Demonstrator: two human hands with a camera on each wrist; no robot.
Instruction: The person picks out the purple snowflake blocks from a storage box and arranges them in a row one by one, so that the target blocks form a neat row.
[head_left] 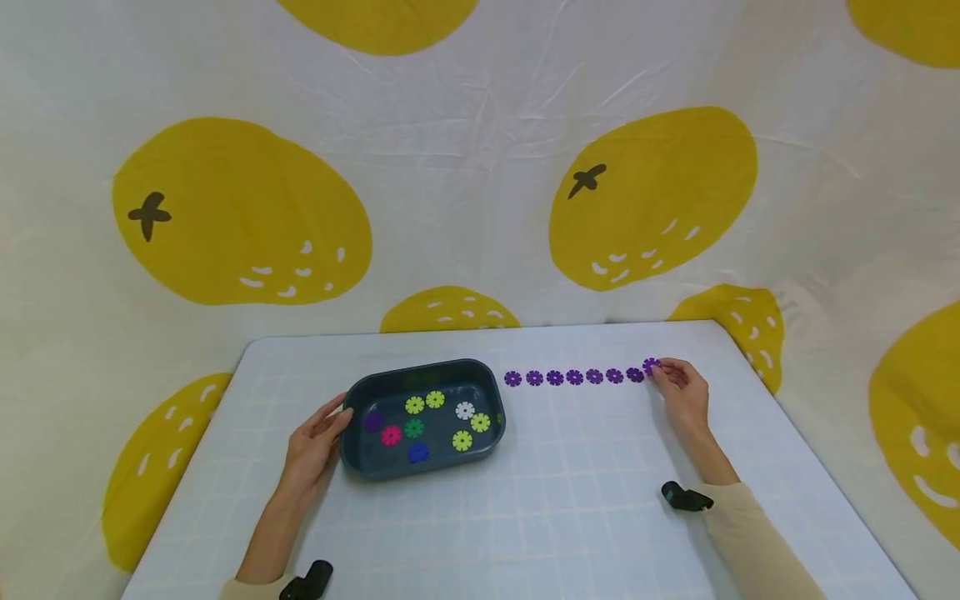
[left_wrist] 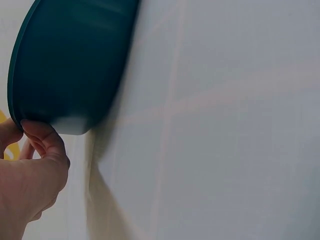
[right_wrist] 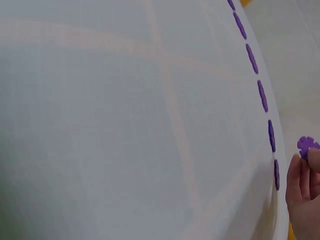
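Note:
My left hand (head_left: 311,450) grips the left rim of a dark teal plastic tray (head_left: 420,471); in the left wrist view its thumb and fingers pinch the tray's edge (left_wrist: 70,65). Inside lie several notched plastic discs: yellow-green (head_left: 462,440), white (head_left: 465,410), red (head_left: 391,436), green (head_left: 414,428), blue (head_left: 417,452) and purple (head_left: 373,421). At the right end of a row of purple discs (head_left: 574,377), my right hand (head_left: 684,396) pinches another purple notched disc (right_wrist: 306,145) between thumb and fingers. That disc is held up, just above the table in the right wrist view.
A white table (head_left: 570,517) with a faint grid cloth carries everything. Behind it hangs a pale curtain (head_left: 465,208) printed with large yellow fruit. The row of discs runs along the table's far side, right of the tray.

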